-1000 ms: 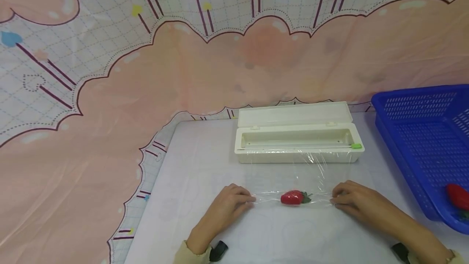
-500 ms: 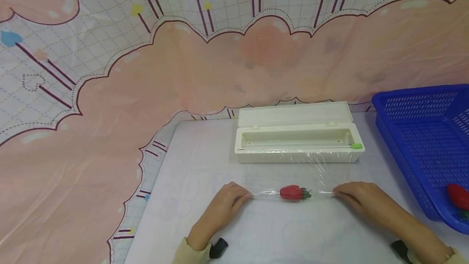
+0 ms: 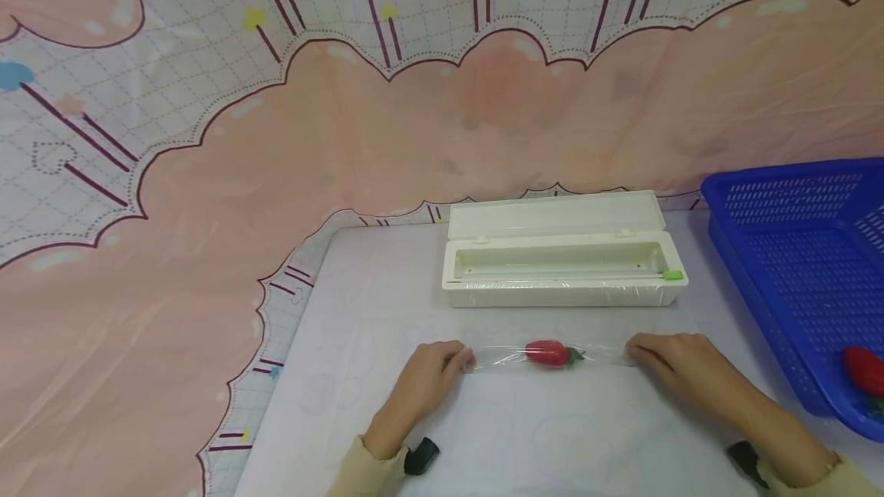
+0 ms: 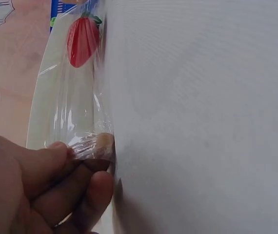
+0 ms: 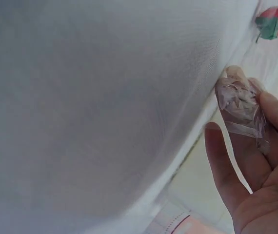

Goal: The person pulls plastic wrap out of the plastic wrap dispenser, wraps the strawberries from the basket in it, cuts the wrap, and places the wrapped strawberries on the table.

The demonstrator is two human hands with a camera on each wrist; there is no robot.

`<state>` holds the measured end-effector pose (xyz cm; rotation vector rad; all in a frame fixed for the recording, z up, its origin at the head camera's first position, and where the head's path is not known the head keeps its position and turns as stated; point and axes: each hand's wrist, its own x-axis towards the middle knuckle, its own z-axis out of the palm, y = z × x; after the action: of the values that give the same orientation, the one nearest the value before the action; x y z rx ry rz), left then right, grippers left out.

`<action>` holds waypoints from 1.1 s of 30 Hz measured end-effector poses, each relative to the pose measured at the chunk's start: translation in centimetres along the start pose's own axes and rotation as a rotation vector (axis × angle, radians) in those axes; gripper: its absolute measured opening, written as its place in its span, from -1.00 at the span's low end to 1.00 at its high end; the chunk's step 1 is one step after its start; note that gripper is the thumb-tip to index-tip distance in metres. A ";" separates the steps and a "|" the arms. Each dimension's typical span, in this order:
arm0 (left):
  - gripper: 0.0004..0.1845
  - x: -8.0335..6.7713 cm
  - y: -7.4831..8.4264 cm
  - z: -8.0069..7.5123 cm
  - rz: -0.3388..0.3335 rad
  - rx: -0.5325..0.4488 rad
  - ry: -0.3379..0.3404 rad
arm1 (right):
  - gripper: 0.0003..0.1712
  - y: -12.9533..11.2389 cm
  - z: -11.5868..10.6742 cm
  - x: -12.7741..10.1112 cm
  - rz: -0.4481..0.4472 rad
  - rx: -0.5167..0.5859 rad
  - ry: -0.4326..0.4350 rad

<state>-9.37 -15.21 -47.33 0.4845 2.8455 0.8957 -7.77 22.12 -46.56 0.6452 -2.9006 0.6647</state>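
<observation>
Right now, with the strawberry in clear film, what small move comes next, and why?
I'd probably twist the ends of the clear film, since your left hand and right hand each pinch a bunched end, with the strawberry between them.

Head view high, facing forward-down, farther off; both wrist views close; all share strawberry (image 3: 547, 353).

Film (image 3: 500, 355): thin transparent plastic, glossy, creased lengthwise and crumpled at both ends. Strawberry (image 3: 545, 353): smooth, ribbed highlights visible through the film. Case (image 3: 559, 296): smooth rigid plastic, low sheen; slider (image 3: 672, 275), plastic. Basket (image 3: 801, 274): perforated plastic, semi-gloss. Table covering (image 3: 387, 290): matt, finely textured, cloth-like. Backdrop (image 3: 414, 136): printed sheet, lightly wrinkled, faint sheen.
</observation>
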 end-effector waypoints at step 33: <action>-0.70 2.8 1.2 0.3 -0.310 -0.100 0.108 | -0.86 0.0 0.3 3.1 0.236 0.114 -0.159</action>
<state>-11.67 -13.17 -46.98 -0.0194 2.8403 1.0207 -10.52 20.78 -46.29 0.3848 -3.1366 0.8481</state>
